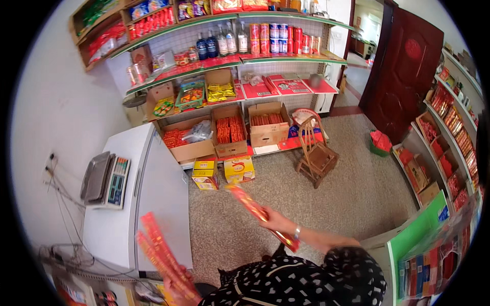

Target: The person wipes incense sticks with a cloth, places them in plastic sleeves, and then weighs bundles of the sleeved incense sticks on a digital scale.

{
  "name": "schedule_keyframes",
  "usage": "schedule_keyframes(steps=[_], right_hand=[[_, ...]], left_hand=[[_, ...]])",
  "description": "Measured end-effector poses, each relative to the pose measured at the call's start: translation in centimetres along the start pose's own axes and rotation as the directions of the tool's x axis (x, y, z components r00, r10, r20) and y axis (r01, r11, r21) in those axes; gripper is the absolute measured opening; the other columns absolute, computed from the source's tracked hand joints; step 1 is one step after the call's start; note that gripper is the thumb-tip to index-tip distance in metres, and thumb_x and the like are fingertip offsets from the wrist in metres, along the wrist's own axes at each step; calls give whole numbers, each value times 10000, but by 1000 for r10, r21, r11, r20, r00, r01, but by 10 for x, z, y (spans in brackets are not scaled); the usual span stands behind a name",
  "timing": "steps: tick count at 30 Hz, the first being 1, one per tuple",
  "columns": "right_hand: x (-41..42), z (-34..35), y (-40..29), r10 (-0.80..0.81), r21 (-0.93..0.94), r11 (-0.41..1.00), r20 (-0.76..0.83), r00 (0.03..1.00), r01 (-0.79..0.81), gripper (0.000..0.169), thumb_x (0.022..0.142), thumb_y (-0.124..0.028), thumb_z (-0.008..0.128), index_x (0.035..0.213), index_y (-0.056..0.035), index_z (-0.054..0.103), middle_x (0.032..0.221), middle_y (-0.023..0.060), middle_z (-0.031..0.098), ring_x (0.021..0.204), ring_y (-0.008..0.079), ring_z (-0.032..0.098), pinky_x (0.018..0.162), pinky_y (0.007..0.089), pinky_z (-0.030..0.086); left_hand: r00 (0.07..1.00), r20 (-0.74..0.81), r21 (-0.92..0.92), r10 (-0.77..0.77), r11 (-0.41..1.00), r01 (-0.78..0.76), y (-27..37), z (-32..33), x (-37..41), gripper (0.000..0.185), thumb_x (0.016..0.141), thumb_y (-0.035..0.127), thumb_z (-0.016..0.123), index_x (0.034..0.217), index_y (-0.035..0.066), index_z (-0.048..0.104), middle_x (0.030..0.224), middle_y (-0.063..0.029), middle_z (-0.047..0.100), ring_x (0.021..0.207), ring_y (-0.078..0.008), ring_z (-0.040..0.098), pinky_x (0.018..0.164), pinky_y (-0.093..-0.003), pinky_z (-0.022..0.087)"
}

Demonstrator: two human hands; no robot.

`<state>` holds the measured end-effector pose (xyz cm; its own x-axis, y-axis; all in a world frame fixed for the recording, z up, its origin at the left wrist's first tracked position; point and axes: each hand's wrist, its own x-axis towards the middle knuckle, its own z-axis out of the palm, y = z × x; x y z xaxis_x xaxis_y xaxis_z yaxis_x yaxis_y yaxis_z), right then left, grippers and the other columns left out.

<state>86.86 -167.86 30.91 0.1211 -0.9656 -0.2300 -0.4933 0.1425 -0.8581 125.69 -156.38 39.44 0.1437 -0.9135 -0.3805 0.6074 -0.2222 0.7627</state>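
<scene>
My right hand (pixel 276 220) is closed around a long, shiny red and gold packet (pixel 249 202), which slants up and to the left over the speckled floor. Low on the left, my left hand (pixel 180 285) grips several long, flat red packets (pixel 159 246); they fan apart at their upper ends, in front of the white chest freezer. Both hands and the packets are somewhat blurred. What is inside the packets cannot be told.
Ahead stand shelves (pixel 191 69) with bottles, cans and open cartons (pixel 268 134). Two yellow boxes (pixel 239 170) and a small wooden chair (pixel 317 153) are on the floor. A scale (pixel 116 183) sits on the white freezer (pixel 111 233) at left. More stocked shelves (pixel 451 130) line the right.
</scene>
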Motion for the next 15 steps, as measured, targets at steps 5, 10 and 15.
schedule_keyframes(steps=[5, 10, 15], right_hand=[[155, 26, -105, -381, -100, 918, 58, 923, 385, 680, 745, -314, 640, 1281, -5, 357, 1059, 249, 576, 935, 363, 593, 821, 404, 477], [244, 109, -149, -343, -106, 917, 284, 895, 385, 672, 733, -333, 655, 1258, -14, 381, 1084, 264, 558, 981, 375, 571, 822, 412, 471], [315, 117, -179, -161, -279, 925, 331, 930, 260, 713, 714, -364, 681, 1272, -25, 396, 1042, 252, 588, 933, 381, 590, 801, 430, 474]], left_hand=[[877, -262, 260, 402, 905, -337, 71, 23, 68, 648, 816, 467, 512, 1300, 60, 375, 966, -103, 514, 781, -241, 506, 619, -343, 440], [860, -72, -78, 505, 857, -510, 169, -42, 188, 503, 855, 434, 452, 1197, 65, 429, 897, -115, 545, 691, -187, 523, 562, -281, 450], [812, -122, -288, 570, 763, -579, 241, -2, 297, 518, 819, 408, 509, 1137, 0, 475, 801, -117, 564, 550, -160, 528, 436, -254, 436]])
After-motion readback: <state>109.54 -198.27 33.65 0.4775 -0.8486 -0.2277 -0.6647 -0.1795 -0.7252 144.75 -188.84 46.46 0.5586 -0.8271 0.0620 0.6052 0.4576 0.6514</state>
